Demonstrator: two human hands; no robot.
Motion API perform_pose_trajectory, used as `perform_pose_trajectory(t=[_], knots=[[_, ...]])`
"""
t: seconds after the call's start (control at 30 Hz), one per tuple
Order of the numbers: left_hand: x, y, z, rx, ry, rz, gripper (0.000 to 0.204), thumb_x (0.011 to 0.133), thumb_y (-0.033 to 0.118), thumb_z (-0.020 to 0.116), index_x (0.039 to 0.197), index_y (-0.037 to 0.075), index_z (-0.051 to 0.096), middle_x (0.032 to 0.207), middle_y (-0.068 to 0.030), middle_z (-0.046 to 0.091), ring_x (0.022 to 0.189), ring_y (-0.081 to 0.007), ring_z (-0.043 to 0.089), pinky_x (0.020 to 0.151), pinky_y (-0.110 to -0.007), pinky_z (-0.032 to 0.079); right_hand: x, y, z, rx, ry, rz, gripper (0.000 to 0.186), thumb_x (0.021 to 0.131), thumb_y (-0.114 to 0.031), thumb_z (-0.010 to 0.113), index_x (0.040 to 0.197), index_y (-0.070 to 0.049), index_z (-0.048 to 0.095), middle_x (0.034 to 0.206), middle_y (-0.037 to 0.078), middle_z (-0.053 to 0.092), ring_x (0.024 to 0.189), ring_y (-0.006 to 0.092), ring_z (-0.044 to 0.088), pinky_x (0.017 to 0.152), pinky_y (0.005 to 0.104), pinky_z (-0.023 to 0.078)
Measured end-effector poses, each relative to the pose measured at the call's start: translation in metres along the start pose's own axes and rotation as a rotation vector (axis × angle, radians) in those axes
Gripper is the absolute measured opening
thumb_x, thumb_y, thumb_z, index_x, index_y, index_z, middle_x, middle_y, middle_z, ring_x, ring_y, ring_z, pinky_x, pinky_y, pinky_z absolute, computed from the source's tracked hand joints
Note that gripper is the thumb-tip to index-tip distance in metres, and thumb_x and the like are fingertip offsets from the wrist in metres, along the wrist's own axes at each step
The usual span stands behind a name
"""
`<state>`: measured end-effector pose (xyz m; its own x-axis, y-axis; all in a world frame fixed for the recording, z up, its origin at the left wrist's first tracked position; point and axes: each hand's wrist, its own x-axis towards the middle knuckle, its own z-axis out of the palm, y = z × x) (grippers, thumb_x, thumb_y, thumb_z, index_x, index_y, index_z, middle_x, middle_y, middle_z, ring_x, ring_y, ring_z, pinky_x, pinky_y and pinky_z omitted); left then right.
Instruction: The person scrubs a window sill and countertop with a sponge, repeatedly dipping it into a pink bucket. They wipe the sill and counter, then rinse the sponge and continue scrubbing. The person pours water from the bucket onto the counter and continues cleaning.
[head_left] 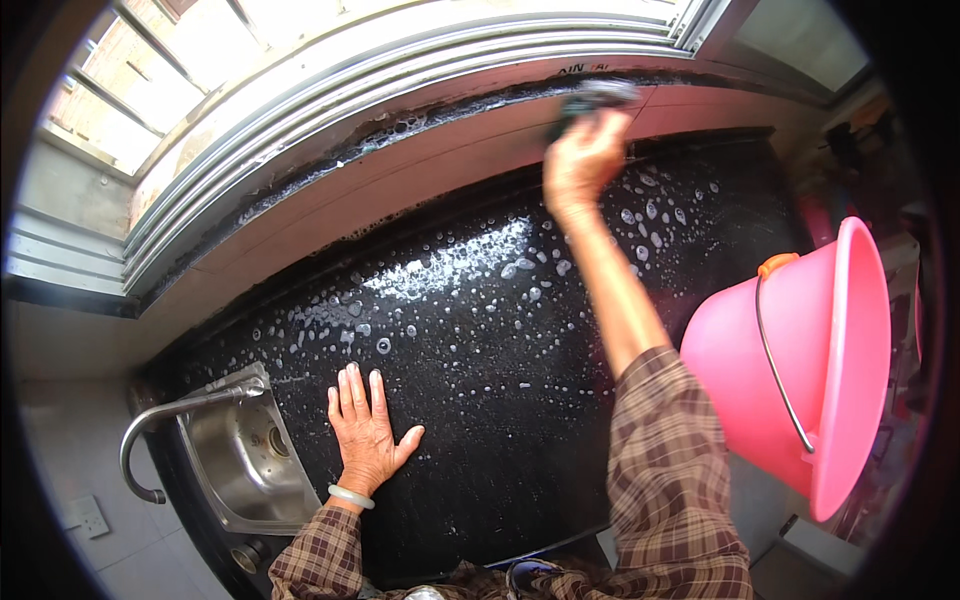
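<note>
My right hand (583, 165) reaches far forward to the tiled wall (480, 160) below the window. Its fingers are wrapped round a dark green and grey scrubber (600, 96), smeared by motion, so its exact shape is unclear. The scrubber is at the dark, wet, soapy strip (400, 128) along the top of the wall tiles. With fingers stretched and thumb spread, my left hand (365, 430) lies flat on the black countertop (490, 450). Soap bubbles (450, 265) cover much of the counter's back half. A pale bangle (351, 497) circles my left wrist.
A steel sink (250, 460) with a curved faucet (165, 412) is set in the counter at the left. To the right, a large pink bucket (750, 350) with a wire handle stands tilted beside my right forearm. The window frame (400, 75) runs along the back.
</note>
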<state>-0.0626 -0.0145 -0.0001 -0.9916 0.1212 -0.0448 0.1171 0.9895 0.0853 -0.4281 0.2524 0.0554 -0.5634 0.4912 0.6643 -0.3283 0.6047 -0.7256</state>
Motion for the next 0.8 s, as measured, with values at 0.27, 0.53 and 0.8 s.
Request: perform_pose_trajectory(t=[0.27, 0.53, 0.8], knots=[[0.023, 0.016, -0.022, -0.116, 0.103, 0.01, 0.099, 0.092, 0.051, 0.069, 0.161, -0.003, 0.024, 0.167, -0.0306, 0.021, 0.154, -0.0469, 0.022, 0.124, -0.058, 0.017, -0.103, -0.067, 0.016, 0.113, -0.373, -0.403, 0.023, 0.078, 0.002, 0.059, 0.097, -0.011, 0.057, 0.088, 0.011, 0.052, 0.073, 0.0315, 0.061, 0.058, 0.0435, 0.054], [0.25, 0.096, -0.057, -0.601, 0.772, 0.337, 0.081, 0.094, 0.023, 0.077, 0.155, -0.006, 0.033, 0.154, -0.0265, 0.042, 0.139, -0.0427, 0.045, 0.118, -0.05, 0.036, -0.001, -0.019, -0.009, -0.013, 0.115, -0.027, 0.017, 0.09, -0.009, 0.075, 0.097, -0.005, 0.06, 0.097, 0.015, 0.06, 0.089, 0.0349, 0.062, 0.08, 0.0461, 0.051], [0.196, 0.047, -0.066, -0.713, 0.816, -0.185, 0.064, 0.106, 0.034, 0.062, 0.151, -0.006, 0.04, 0.14, -0.0223, 0.043, 0.131, -0.036, 0.049, 0.109, -0.047, 0.046, -0.161, -0.103, 0.048, 0.365, -0.418, -0.454, 0.012, 0.084, -0.018, 0.07, 0.091, -0.013, 0.061, 0.088, 0.01, 0.054, 0.076, 0.0315, 0.066, 0.054, 0.0422, 0.056]])
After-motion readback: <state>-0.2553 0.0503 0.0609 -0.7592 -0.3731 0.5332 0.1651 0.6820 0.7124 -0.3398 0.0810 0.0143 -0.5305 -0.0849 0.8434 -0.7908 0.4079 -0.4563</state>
